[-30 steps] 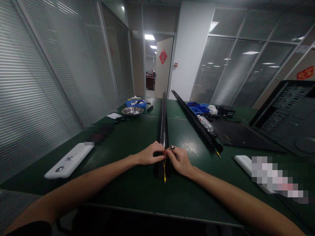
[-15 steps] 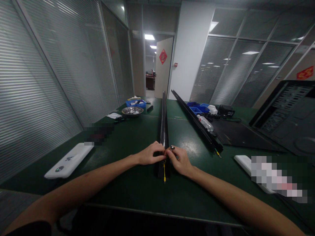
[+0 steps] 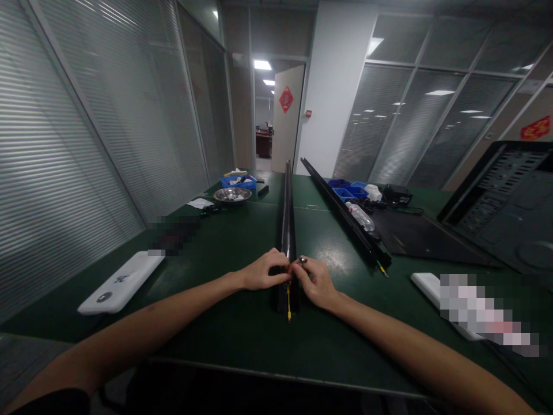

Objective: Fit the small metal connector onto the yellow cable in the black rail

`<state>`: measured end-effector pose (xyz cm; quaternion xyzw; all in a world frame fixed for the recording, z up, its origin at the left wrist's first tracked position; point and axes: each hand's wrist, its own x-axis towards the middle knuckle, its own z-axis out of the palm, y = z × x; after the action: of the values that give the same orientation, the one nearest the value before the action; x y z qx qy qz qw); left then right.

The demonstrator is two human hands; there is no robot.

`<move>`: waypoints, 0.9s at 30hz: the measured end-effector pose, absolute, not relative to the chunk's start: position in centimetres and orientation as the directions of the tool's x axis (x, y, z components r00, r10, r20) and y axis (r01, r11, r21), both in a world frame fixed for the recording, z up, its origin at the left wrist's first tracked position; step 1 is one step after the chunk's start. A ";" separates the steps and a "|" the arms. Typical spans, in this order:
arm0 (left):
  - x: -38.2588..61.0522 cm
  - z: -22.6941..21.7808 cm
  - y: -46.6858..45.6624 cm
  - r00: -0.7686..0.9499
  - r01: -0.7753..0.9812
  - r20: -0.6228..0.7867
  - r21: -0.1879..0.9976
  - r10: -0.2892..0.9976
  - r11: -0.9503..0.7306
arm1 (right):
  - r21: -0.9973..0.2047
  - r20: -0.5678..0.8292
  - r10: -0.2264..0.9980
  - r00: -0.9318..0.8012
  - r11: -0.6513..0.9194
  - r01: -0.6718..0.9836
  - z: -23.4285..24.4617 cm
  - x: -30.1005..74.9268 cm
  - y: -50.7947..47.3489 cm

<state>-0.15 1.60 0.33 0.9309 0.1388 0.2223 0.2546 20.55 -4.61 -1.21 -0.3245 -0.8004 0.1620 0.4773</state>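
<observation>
A long black rail (image 3: 288, 213) runs straight away from me down the middle of the green table (image 3: 242, 328). A yellow wire (image 3: 288, 300) comes out of its near end. My left hand (image 3: 263, 271) grips the rail's near end from the left, fingers curled onto it. My right hand (image 3: 314, 281) is closed on the same end from the right, fingertips pinching at the spot where the wire starts. A ring shows on one right finger.
A second black rail (image 3: 345, 216) lies at an angle to the right, beside a plastic bottle (image 3: 360, 217) and blue bins (image 3: 345, 190). A white device (image 3: 122, 282) lies at left, a metal bowl (image 3: 232, 195) further back, a black panel (image 3: 496, 202) at right.
</observation>
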 end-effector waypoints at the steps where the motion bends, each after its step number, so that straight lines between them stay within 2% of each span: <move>1: -0.1 0.3 1.6 0.862 0.147 0.343 0.536 0.373 -0.831 | -0.569 0.658 0.677 -0.329 0.734 0.371 -1.2 20.5 -4.6; 13: -0.1 0.5 1.5 0.863 0.147 0.343 0.532 0.371 -0.834 | -0.570 0.663 0.659 -0.356 0.752 0.331 -1.4 20.6 -4.4; 20: 0.0 0.5 1.5 0.865 0.150 0.339 0.530 0.371 -0.835 | -0.555 0.664 0.672 -0.328 0.737 0.386 -1.5 20.6 -4.5; 27: 0.0 0.6 1.4 0.869 0.150 0.330 0.533 0.368 -0.833 | -0.567 0.661 0.658 -0.361 0.753 0.334 -1.5 20.6 -4.3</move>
<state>-0.05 1.44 0.56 0.9329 0.1387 0.2147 0.2539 20.63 -4.30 -1.49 -0.3072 -0.8070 0.1709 0.4745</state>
